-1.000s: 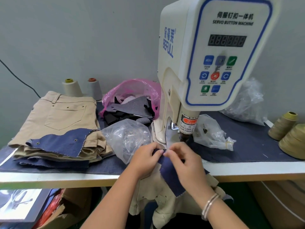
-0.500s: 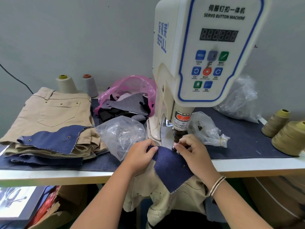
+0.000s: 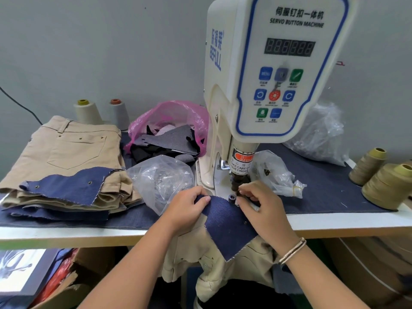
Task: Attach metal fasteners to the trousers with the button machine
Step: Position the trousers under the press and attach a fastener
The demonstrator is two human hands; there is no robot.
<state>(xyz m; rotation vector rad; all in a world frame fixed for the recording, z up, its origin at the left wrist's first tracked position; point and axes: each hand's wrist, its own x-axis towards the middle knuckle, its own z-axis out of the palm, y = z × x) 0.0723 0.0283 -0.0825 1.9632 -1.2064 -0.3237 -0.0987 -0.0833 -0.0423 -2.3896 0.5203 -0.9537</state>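
Where the white table edge crosses the lower frame, khaki trousers hang off it at centre, their navy flap running long from lower right up toward the machine. The left hand pinches the flap's upper left edge; the right hand grips its right edge, fingers curled, just under the button machine at upper right. A navy cloth covers the tabletop beneath a grey wall. At left lies a folded stack of trousers. A clear bag holds small unclear pieces; farther back a pink bag holds dark fabric scraps. Thread cones stand at right.
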